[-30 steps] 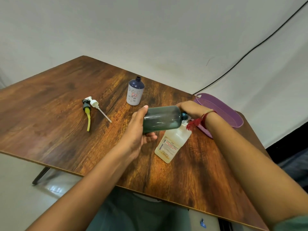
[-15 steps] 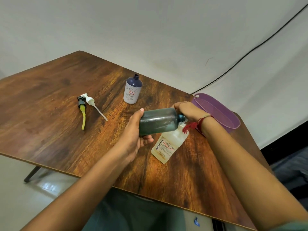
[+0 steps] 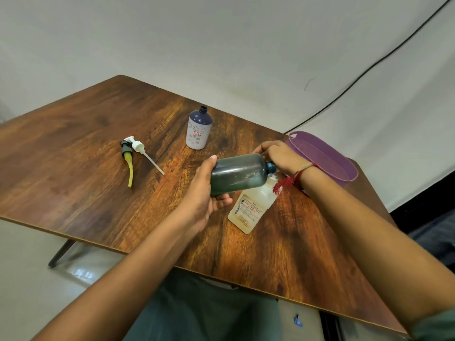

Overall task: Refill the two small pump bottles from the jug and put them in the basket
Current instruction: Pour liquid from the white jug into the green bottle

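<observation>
Left hand grips the base end of the green bottle, thumb on top and fingers curled beneath. The bottle is on its side in the air, directly above the jug, with its neck over the jug's top.

Right hand sits at that neck with its fingers curled down. We cannot tell what it grips, if anything. A red thread hangs from the wrist.

The jug rests on the table. We cannot tell whether it is upright or tipped.

The purple basket is just right of the jug, on its far side. The second bottle, dark blue and white, stands uncapped beyond the jug to the left. The black pump and white pump lie touching, well left of the jug.
</observation>
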